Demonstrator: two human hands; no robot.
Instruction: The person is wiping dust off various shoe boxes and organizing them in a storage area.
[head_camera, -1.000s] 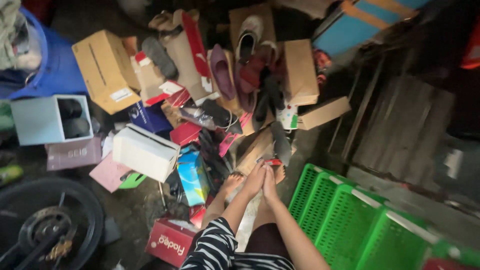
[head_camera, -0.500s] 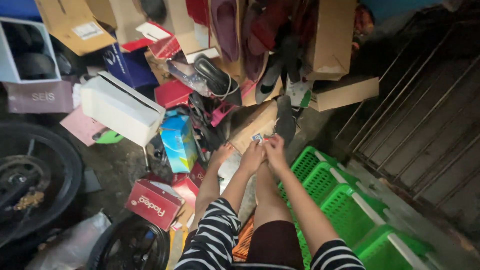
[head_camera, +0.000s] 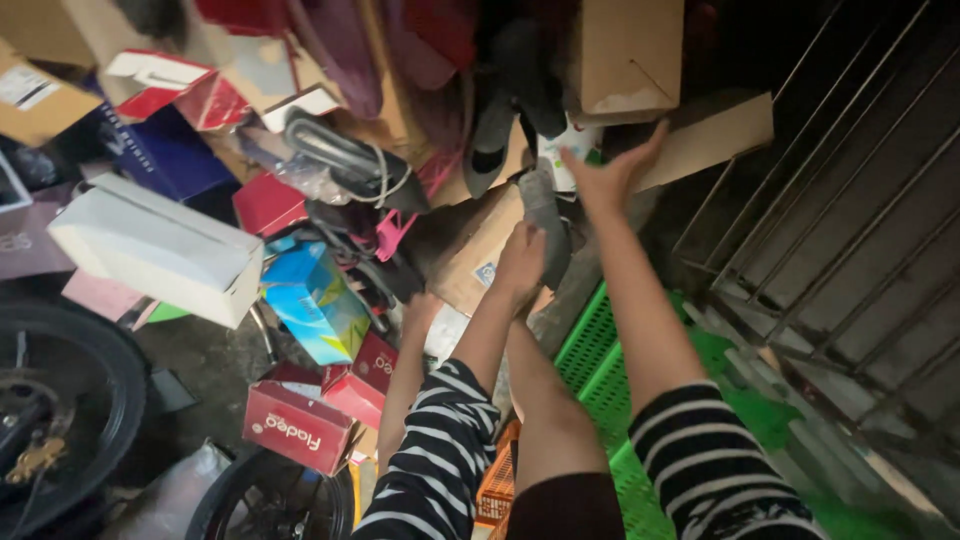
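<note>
A: Where do your hands sit against the grey shoe (head_camera: 545, 215)?

B: Your left hand (head_camera: 520, 262) grips its lower end, fingers closed around it; the shoe stands nearly upright above that hand. Your right hand (head_camera: 610, 175) is spread wide just beside the shoe's top, palm against a long brown cardboard flap (head_camera: 715, 135).

A: Textures, shapes?

B: The shoe looks soft and matte, narrow, slightly curved. The cardboard is flat, dull, creased. Under the shoe lies another tan carton (head_camera: 480, 255) with a small label. To your left, a glossy blue box (head_camera: 315, 300), red shoeboxes (head_camera: 300, 425), a white oblong box (head_camera: 160, 245). Below your right arm, green plastic crates (head_camera: 600, 360) with a gridded mesh. Striped knit sleeves on both arms
</note>
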